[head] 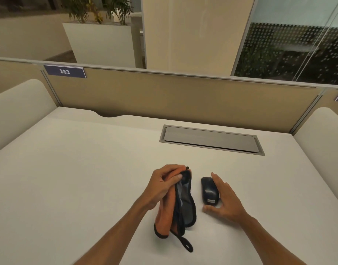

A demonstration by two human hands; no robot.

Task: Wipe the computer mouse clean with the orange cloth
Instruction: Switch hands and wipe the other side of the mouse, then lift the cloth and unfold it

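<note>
A dark blue computer mouse (209, 189) lies on the white desk (88, 169), with a small label at its near end. My right hand (224, 197) cups its right side, fingers stretched along it and thumb at its near end. My left hand (163, 185) grips the top of the orange cloth (164, 217), which has a grey inner face and a black edge. The cloth hangs down just left of the mouse, apart from it, with its black loop trailing on the desk.
A grey cable hatch (212, 139) is set into the desk beyond the mouse. A beige partition (183, 98) with a "383" tag (65, 71) closes the back. Curved white side panels (17, 104) stand at the left and right edges.
</note>
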